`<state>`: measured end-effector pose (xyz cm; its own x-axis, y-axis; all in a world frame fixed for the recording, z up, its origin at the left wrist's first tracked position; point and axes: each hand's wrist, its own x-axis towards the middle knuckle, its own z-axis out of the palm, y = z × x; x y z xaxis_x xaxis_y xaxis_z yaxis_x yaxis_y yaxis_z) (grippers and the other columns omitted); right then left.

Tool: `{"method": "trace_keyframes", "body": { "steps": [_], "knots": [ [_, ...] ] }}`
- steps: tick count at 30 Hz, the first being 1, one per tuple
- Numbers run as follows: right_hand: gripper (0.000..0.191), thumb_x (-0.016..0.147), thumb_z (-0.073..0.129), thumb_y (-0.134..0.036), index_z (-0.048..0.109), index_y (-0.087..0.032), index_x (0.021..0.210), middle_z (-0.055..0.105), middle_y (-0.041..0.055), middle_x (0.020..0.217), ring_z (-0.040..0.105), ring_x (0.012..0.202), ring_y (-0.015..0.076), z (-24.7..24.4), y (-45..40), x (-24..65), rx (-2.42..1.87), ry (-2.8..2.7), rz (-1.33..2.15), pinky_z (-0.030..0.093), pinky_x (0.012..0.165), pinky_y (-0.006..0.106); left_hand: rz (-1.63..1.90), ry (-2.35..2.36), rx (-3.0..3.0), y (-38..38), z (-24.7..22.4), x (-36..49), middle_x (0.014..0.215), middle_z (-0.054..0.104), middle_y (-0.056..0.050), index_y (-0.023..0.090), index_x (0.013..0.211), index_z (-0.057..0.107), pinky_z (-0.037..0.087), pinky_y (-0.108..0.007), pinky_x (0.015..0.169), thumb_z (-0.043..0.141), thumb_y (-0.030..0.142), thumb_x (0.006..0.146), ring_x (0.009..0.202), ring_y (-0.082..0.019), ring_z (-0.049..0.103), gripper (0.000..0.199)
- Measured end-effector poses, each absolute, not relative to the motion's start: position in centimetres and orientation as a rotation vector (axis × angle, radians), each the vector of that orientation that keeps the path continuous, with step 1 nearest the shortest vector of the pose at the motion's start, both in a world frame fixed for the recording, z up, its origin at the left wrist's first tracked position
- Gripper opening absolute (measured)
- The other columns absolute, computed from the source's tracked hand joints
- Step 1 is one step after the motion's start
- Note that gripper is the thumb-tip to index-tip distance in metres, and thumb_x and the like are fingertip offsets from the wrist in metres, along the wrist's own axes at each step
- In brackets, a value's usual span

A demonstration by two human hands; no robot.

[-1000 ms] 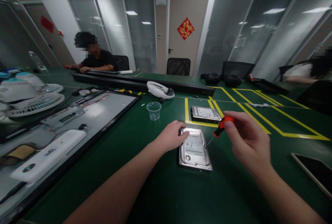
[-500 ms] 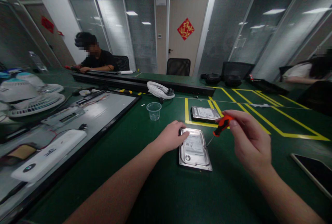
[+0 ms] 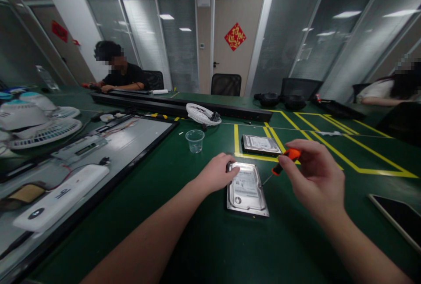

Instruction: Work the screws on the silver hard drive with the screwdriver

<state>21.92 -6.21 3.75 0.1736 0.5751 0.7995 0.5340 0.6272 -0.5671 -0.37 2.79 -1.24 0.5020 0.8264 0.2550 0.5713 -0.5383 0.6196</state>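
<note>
A silver hard drive (image 3: pixel 247 192) lies flat on the green table, label side up. My left hand (image 3: pixel 219 173) grips its upper left corner, thumb on the top face and fingers over the far edge. My right hand (image 3: pixel 317 172) holds a screwdriver (image 3: pixel 279 168) by its orange and black handle, pinched between thumb and fingers. The screwdriver slants down to the left, its tip at the drive's right edge; any screw under the tip is too small to make out. Just beyond stands a second hard drive (image 3: pixel 261 143) inside yellow tape lines.
A clear plastic cup (image 3: pixel 195 141) stands left of the drives, near a white fan grille (image 3: pixel 203 114). A large panel with a white power strip (image 3: pixel 62 196) covers the left side. A phone (image 3: pixel 399 218) lies at right. Behind a long black bar (image 3: pixel 158 104) sits a person (image 3: pixel 123 73).
My right thumb and fingers have shifted around the screwdriver handle, with the thumb now lower and further left. The tip stays at the drive's edge. My left hand has not moved.
</note>
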Motion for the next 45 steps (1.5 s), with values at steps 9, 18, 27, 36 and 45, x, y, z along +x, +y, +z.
{"method": "trace_keyframes", "body": {
  "steps": [9, 18, 27, 36, 45],
  "knots": [
    [0.018, 0.101, 0.062, -0.028, 0.071, -0.024, 0.115, 0.072, 0.0079, 0.106, 0.074, 0.095, 0.0207, 4.5, -7.0, 21.5, -0.933, -1.436, 0.198, 0.06, 0.081, 0.034, 0.745, 1.148, 2.3, 2.8, -1.3, -0.5, 0.105, 0.067, -0.008, 0.016, 0.117, 0.073, 0.053, -0.035, 0.087, 0.062, 0.041, 0.096, 0.092, -0.023, 0.066, 0.034],
    [0.027, 0.096, 0.07, -0.023, 0.068, -0.026, 0.123, 0.076, 0.0064, 0.111, 0.075, 0.102, 0.0195, 3.7, -6.6, 21.6, -0.978, -1.456, 0.166, 0.061, 0.092, 0.035, 0.749, 1.15, 2.295, 2.8, -1.2, -0.4, 0.104, 0.067, -0.008, 0.017, 0.114, 0.074, 0.052, -0.034, 0.087, 0.063, 0.039, 0.095, 0.093, -0.023, 0.066, 0.031],
    [0.026, 0.101, 0.063, -0.027, 0.073, -0.031, 0.124, 0.076, 0.0046, 0.117, 0.073, 0.105, 0.0201, 4.0, -6.8, 21.9, -1.032, -1.484, 0.141, 0.059, 0.093, 0.036, 0.731, 1.149, 2.286, 2.7, -1.0, -0.4, 0.107, 0.067, -0.009, 0.016, 0.117, 0.074, 0.053, -0.036, 0.087, 0.062, 0.041, 0.095, 0.093, -0.023, 0.066, 0.034],
    [0.027, 0.103, 0.059, -0.032, 0.071, -0.03, 0.127, 0.074, 0.0069, 0.121, 0.072, 0.113, 0.0264, 3.3, -6.2, 22.2, -0.996, -1.433, 0.276, 0.053, 0.104, 0.05, 0.722, 1.153, 2.285, 2.6, -0.9, -0.4, 0.107, 0.067, -0.009, 0.017, 0.118, 0.073, 0.053, -0.036, 0.087, 0.061, 0.04, 0.096, 0.094, -0.023, 0.066, 0.034],
    [0.026, 0.095, 0.07, -0.027, 0.069, -0.028, 0.121, 0.069, 0.0068, 0.11, 0.068, 0.095, 0.0218, 3.8, -6.3, 22.0, -1.033, -1.485, 0.111, 0.058, 0.087, 0.039, 0.727, 1.159, 2.289, 2.6, -1.0, -0.3, 0.108, 0.068, -0.009, 0.017, 0.116, 0.073, 0.053, -0.036, 0.087, 0.062, 0.04, 0.095, 0.094, -0.023, 0.066, 0.033]
  ]
}}
